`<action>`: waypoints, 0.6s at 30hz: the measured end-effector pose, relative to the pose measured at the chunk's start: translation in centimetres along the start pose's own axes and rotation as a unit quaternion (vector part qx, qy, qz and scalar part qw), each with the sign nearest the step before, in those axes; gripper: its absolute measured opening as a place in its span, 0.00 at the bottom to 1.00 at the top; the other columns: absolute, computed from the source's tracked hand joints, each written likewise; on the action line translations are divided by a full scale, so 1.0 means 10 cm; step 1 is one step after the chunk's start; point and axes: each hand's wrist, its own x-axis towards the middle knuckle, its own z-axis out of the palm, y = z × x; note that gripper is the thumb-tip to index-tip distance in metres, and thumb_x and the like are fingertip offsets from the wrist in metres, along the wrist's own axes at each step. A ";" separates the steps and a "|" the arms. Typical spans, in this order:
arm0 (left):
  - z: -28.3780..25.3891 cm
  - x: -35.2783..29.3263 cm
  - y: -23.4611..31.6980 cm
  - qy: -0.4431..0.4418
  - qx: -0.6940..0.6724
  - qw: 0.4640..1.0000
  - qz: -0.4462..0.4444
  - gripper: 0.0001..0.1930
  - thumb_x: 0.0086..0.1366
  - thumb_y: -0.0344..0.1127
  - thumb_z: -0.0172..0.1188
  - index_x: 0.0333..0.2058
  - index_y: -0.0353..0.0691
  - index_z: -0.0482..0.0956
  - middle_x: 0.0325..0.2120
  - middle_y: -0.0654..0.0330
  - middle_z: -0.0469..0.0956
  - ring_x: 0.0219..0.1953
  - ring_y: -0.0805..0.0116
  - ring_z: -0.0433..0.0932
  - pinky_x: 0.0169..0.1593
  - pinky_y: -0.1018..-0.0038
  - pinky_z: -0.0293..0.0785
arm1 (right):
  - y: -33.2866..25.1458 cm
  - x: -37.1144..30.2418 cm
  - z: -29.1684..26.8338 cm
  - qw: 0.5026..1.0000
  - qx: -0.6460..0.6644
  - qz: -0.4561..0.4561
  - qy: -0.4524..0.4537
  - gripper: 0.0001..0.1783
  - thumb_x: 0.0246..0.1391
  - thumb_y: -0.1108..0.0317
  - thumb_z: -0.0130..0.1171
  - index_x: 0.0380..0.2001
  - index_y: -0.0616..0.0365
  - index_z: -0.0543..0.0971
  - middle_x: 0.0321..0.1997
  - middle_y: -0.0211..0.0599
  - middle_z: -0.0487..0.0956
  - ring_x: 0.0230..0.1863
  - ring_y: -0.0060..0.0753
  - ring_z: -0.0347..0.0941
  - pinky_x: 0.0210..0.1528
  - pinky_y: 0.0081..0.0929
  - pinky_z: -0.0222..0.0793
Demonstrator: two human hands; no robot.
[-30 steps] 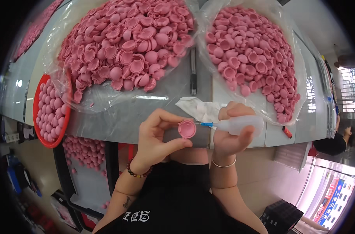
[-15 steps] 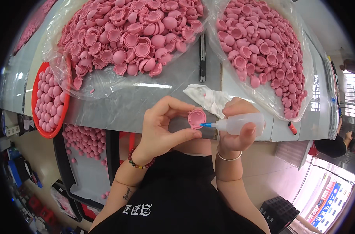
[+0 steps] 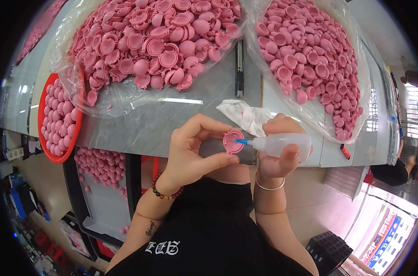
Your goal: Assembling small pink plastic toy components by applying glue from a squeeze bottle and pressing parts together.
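While 1 pink cup (image 3: 230,146) in pinch of left hand (image 3: 185,154), translucent bottle (image 3: 285,144) in grip of right hand (image 3: 274,166).

I see a hollow round pink plastic shell (image 3: 232,146) facing me, a translucent blue-tipped plastic bottle (image 3: 275,144) aimed at it from three o'clock.

Right fingers (image 3: 289,157) partly hide the translucent bottle (image 3: 280,140).

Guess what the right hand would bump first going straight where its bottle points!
Probably the pink cup in the left hand; the blue tip overlaps it in view, but touching is unclear.
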 end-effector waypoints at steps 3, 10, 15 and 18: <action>0.01 0.00 0.00 0.003 -0.001 1.000 -0.003 0.24 0.42 0.20 0.69 0.39 0.32 0.68 0.38 0.49 0.76 0.44 0.63 0.76 0.49 0.71 0.72 | 0.02 0.00 0.00 1.000 0.012 -0.012 0.013 0.29 0.55 0.47 0.44 0.22 0.68 0.72 0.15 0.35 0.64 0.16 0.25 0.53 0.20 0.21 0.45; 0.01 0.01 0.00 0.002 0.001 1.000 -0.004 0.24 0.42 0.20 0.70 0.38 0.32 0.69 0.39 0.49 0.76 0.44 0.63 0.76 0.49 0.71 0.72 | 0.06 0.01 -0.02 0.998 0.010 -0.025 0.051 0.29 0.56 0.48 0.43 0.23 0.69 0.72 0.16 0.36 0.66 0.15 0.22 0.53 0.19 0.20 0.44; 0.00 0.00 0.00 0.006 -0.008 1.000 0.001 0.24 0.42 0.19 0.69 0.38 0.32 0.68 0.38 0.49 0.76 0.45 0.62 0.76 0.50 0.70 0.71 | 0.07 0.01 -0.02 0.998 -0.004 -0.023 0.063 0.27 0.56 0.50 0.44 0.21 0.69 0.72 0.17 0.38 0.67 0.15 0.22 0.52 0.18 0.21 0.43; 0.01 -0.01 0.00 0.016 -0.012 1.000 0.013 0.24 0.41 0.19 0.69 0.37 0.33 0.68 0.38 0.49 0.76 0.44 0.62 0.76 0.50 0.70 0.71 | 0.04 0.02 -0.04 0.997 0.005 -0.022 0.075 0.27 0.55 0.51 0.45 0.20 0.68 0.71 0.16 0.37 0.66 0.15 0.22 0.53 0.18 0.21 0.43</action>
